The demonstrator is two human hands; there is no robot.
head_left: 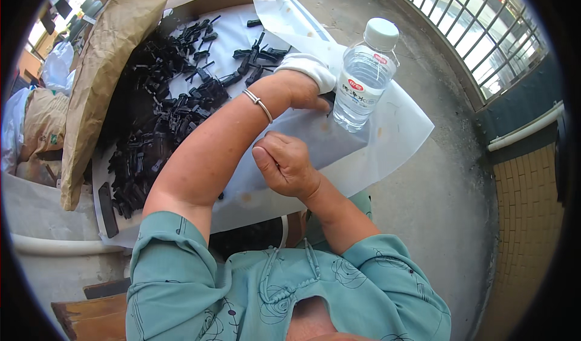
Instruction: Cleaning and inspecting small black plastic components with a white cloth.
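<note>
My left hand (299,89) reaches across to the right, bent downward beside a clear water bottle (361,77) with a white cap. White cloth (308,68) covers part of that hand, and most of its fingers are hidden. By its thumb is a small dark piece (330,97), only partly showing; its kind is unclear. My right hand (285,164) is closed in a fist below the left wrist, its thumb against the curled fingers; whatever may be inside is hidden. Many small black plastic parts (181,108) lie heaped on white sheeting (233,23) at the left.
Brown kraft paper (112,56) stands up along the left side of the heap. Behind the parts is an open cardboard box's edge (212,2). White bags (57,68) sit at the far left. A barred window (478,26) and a white pipe (526,126) are at the right, beyond concrete floor (436,177).
</note>
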